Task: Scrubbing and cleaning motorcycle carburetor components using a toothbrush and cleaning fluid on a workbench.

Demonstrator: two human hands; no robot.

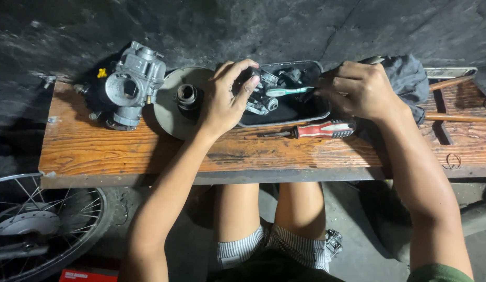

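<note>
Over a black tray on a wooden bench, a person's left hand clamps its grip on a small metal engine part while the right hand holds a green toothbrush against it. A red-handled screwdriver lies just before the tray; a carburetor stands well left.

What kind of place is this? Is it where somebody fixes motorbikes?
Probably yes, a small motorbike repair spot. A carburetor sits on a wooden bench, a red-handled screwdriver lies nearby, and a spoked wheel rests on the floor below.
</note>
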